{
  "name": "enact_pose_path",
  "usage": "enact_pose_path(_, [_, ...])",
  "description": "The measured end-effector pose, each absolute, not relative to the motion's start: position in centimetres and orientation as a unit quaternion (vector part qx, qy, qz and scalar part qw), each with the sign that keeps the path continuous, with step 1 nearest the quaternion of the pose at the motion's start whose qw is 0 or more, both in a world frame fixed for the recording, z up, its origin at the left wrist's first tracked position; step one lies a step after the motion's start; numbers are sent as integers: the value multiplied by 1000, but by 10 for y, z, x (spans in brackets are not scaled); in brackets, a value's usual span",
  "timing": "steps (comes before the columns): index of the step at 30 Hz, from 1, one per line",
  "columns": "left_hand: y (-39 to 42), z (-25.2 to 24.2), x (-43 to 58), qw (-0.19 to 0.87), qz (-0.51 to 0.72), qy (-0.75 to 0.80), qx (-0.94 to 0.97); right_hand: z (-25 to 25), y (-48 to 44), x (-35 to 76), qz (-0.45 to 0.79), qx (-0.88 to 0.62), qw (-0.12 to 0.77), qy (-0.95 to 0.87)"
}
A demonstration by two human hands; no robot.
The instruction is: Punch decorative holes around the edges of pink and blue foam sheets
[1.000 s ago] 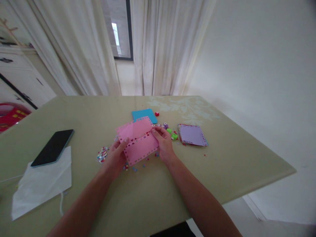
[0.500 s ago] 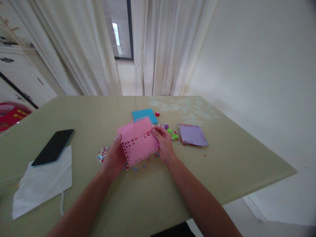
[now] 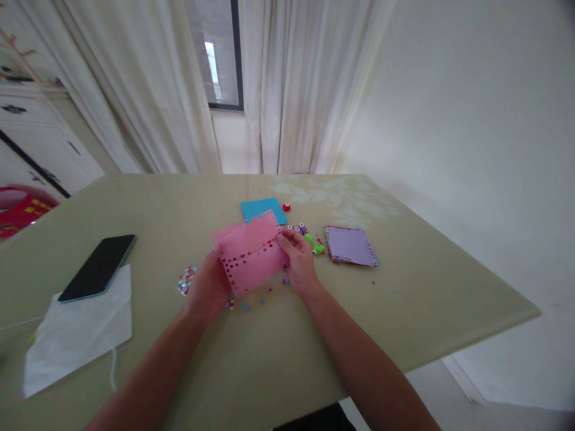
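A pink paper card point(image 3: 251, 245), with punched shapes along its edges and a row across its middle, is tilted up above the table between my hands. My left hand point(image 3: 209, 287) grips its left edge, thumb on the front face and the other fingers hidden behind. At the right edge, my right hand point(image 3: 297, 258) pinches the card between thumb and fingers. Small coloured confetti bits point(image 3: 246, 307) lie on the table below it. Behind the card rests a blue square of paper point(image 3: 265, 209), partly covered by it.
Right of my hands lies a stack of punched cards, purple on top point(image 3: 353, 246). Green point(image 3: 318, 247), purple point(image 3: 302, 228) and red point(image 3: 286, 207) small figures with eyes sit nearby. A confetti pile point(image 3: 185, 281), a phone point(image 3: 97, 267) and a white sheet point(image 3: 81, 335) are on the left.
The pink card has tipped slightly, its lower edge now a little higher and its lower half foreshortened. Both hands keep their hold in nearly the same place.
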State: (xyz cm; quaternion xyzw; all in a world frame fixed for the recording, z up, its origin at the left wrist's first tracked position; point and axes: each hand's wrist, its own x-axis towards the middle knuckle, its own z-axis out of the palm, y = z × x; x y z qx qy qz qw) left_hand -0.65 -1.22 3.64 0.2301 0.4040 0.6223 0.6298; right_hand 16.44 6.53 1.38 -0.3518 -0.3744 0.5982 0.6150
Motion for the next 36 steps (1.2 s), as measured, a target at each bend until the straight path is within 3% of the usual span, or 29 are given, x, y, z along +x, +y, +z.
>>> enact_pose_path(7, [-12,35,-6,622,612,411,264,14,65,165,594,-343,628,-368])
enact_pose_path(20, [-8,15,-5,514,617,482,350,16,64,163,600,-341,632,-353])
enact_pose_path(36, [-8,28,-3,497,644,503,292,19,62,165,592,-346,632,-361])
